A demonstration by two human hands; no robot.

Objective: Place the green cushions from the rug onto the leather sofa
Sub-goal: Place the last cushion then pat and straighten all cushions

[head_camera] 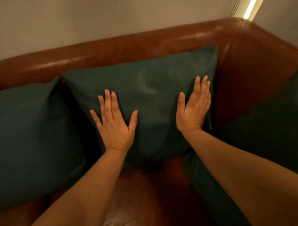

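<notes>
While propped against the leather sofa point(140, 44) backrest, the dark green cushion point(148, 88) looks plump and creased; left hand point(114, 125) lies flat on its front, right hand point(194, 109) against its right edge, fingers point(108, 103) straight, slightly spread, gripping nothing.

Both flat hands, left point(113, 126) and right point(194, 109), press the middle green cushion point(148, 88) against the leather sofa point(122, 47).

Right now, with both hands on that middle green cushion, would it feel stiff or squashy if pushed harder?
Probably squashy: the middle cushion shows soft creases around the left hand. Likely light: flat palms alone, with the right hand at its edge, steady it. Propped against the sofa back, it might flop forward.
</notes>
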